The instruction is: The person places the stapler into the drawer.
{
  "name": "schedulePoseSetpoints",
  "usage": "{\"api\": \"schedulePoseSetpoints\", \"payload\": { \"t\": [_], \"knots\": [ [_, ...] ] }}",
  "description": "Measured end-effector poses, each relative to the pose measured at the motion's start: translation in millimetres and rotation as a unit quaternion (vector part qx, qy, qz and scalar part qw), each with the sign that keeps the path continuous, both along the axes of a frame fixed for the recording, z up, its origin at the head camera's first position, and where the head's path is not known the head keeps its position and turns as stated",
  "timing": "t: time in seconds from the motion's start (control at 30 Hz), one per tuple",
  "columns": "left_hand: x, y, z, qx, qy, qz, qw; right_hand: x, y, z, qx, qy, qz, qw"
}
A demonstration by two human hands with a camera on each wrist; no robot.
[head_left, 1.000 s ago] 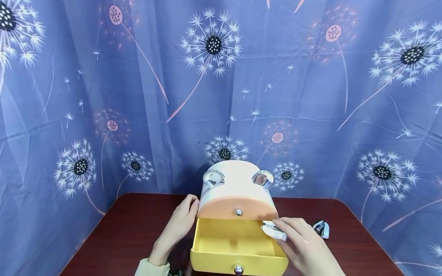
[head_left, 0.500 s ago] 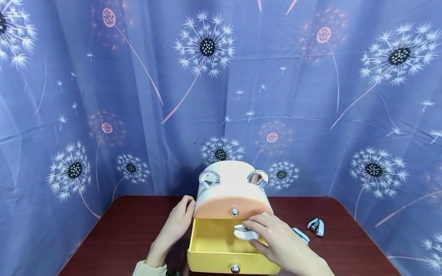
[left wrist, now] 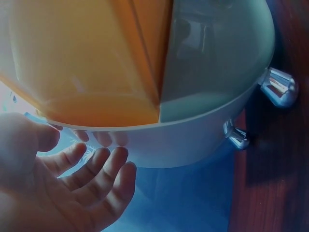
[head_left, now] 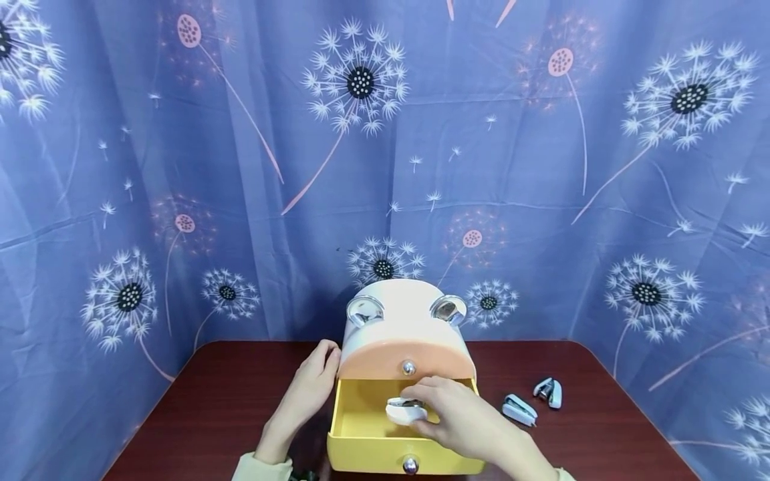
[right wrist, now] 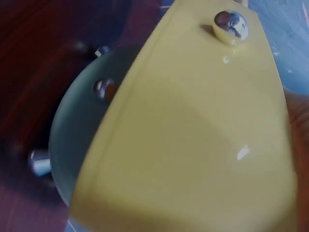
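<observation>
In the head view, a small white stapler (head_left: 406, 410) hangs over the yellow drawer (head_left: 361, 454), pinched between the thumb and fingers of my right hand (head_left: 457, 421). That drawer is pulled out from the lower part of a white rounded box (head_left: 403, 304). My left hand (head_left: 313, 381) rests against the box's left side with its fingers relaxed. The left wrist view shows the fingers (left wrist: 96, 179) along the wall. Only an edge of the right hand (right wrist: 299, 125) appears in the right wrist view, behind the drawer front; the stapler is hidden there.
Two light blue items lie on the dark red table (head_left: 198, 414) at the right: a small stapler (head_left: 519, 410) and a spread-jawed clip-like piece (head_left: 549, 393). An orange-fronted upper drawer (head_left: 385, 361) is closed. A blue dandelion curtain (head_left: 271, 200) stands behind.
My right hand has carried the stapler leftward, from the drawer's right side to over its middle. The light blue items have come into fuller view. The left hand stays at the box.
</observation>
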State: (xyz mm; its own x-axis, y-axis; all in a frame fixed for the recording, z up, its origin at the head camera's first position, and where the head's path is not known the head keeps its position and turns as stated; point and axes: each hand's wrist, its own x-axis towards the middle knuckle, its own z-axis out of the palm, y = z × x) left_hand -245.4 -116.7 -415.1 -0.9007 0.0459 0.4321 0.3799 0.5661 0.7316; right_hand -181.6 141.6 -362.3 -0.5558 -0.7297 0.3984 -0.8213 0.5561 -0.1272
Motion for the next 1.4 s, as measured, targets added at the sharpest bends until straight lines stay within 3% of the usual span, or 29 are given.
{"api": "schedulePoseSetpoints", "payload": {
  "t": [0.27,0.87,1.1,1.4],
  "knots": [
    [0.6,-1.4,0.2,-0.001,-0.003,0.000,1.0000,-10.1,-21,0.5,-0.002,-0.053,0.033,0.9980],
    [0.0,1.1,1.4,0.004,0.000,-0.002,1.0000,-22.0,-46,-7.4,0.056,-0.058,0.033,0.9962],
    [0.2,2.8,4.2,0.005,-0.002,-0.010,0.9999,-29.7,-54,-12.5,0.092,-0.068,-0.004,0.9934],
    [1.0,1.7,2.0,0.001,-0.004,-0.004,1.0000,-27.4,-57,-15.8,0.099,-0.061,-0.034,0.9926]
  ]
}}
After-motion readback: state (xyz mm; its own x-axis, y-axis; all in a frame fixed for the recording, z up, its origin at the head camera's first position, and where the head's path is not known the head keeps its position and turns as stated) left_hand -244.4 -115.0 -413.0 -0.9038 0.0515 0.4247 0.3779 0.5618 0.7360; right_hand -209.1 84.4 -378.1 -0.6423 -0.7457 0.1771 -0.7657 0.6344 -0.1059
